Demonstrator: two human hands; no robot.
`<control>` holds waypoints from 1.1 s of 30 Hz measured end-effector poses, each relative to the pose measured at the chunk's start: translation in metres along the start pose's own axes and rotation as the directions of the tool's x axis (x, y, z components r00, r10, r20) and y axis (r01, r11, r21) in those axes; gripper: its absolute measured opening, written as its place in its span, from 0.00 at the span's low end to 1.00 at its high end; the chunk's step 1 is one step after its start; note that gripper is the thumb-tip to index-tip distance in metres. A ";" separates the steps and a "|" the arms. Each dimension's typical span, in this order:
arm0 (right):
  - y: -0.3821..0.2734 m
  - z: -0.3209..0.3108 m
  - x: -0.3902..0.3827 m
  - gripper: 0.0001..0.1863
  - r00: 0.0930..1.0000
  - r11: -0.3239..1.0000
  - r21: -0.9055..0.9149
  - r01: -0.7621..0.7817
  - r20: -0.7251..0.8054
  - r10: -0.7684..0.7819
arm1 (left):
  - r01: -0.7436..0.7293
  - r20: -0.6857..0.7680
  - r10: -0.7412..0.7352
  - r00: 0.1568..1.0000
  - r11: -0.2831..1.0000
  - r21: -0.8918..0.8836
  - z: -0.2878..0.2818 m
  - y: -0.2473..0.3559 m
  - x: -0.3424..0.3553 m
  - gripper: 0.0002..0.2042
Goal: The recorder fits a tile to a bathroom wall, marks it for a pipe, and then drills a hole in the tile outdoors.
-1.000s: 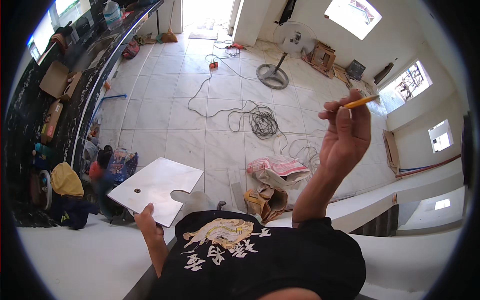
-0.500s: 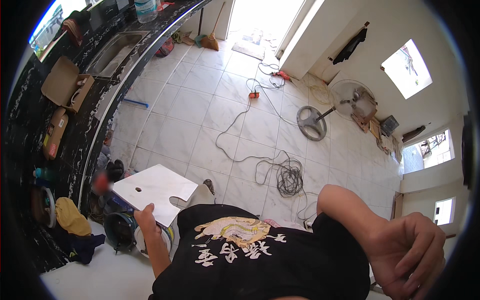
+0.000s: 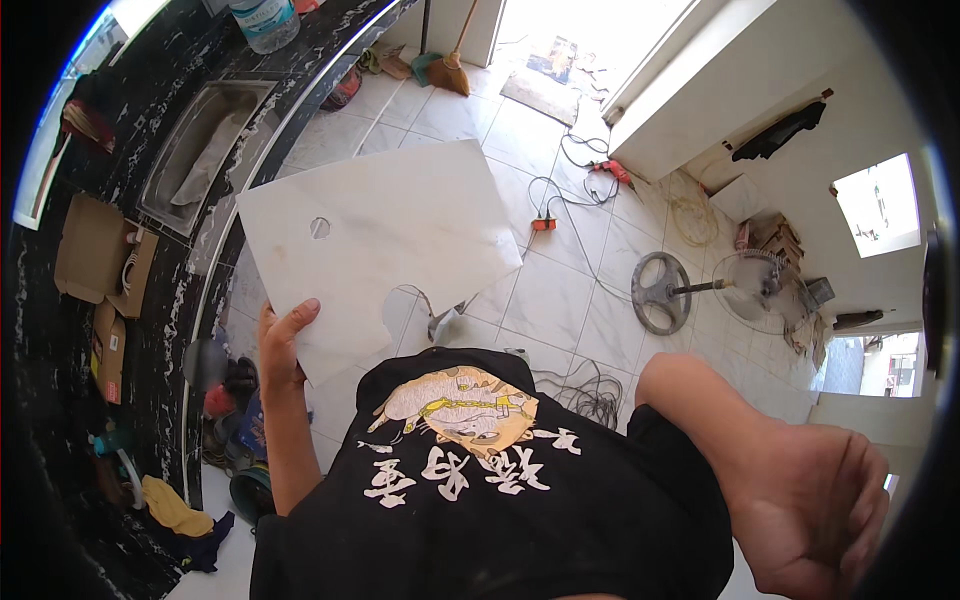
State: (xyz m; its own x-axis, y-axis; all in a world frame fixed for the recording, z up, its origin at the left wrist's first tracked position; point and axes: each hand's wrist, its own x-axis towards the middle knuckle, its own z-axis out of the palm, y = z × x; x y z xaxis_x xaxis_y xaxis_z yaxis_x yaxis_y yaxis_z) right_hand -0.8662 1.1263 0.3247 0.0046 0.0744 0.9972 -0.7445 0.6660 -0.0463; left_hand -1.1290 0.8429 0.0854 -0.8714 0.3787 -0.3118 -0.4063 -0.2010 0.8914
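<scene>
Head view: the white tile (image 3: 385, 235) is gripped at its near corner by the left hand (image 3: 283, 340), tilted, long axis running up-right over open floor (image 3: 560, 290), beside the black bench (image 3: 190, 200). The right hand (image 3: 810, 510) is held loose, empty.

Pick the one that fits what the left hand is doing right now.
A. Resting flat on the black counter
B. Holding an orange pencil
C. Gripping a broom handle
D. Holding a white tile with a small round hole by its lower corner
D: the left hand grips the lower corner of the white tile, thumb on top, while the right hand hangs empty with its fingers curled.
</scene>
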 end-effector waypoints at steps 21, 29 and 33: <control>0.587 -0.215 -0.494 0.18 -0.757 -0.419 -0.871 -0.256 -0.089 0.648 | 0.157 -0.090 -0.137 0.986 0.946 0.284 0.371 0.026 0.652 0.24; 0.791 -0.265 -0.445 0.16 -0.357 -0.623 -0.518 -0.587 -0.525 0.773 | -0.005 0.182 -0.087 0.980 0.892 0.452 0.571 0.003 0.875 0.22; 0.969 -0.263 -0.438 0.18 -0.354 -0.419 -0.456 -0.786 -0.224 0.908 | 0.014 0.242 -0.130 0.962 0.904 0.427 0.676 -0.005 0.954 0.22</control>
State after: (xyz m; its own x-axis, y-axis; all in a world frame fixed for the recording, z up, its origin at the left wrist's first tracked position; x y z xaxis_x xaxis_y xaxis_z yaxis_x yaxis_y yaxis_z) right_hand -1.4136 1.9345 -0.1721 -0.5279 0.7449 -0.4079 0.6122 0.0009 -0.7907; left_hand -1.7724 1.8159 0.0060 -0.7186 0.6090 -0.3357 -0.2626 0.2094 0.9419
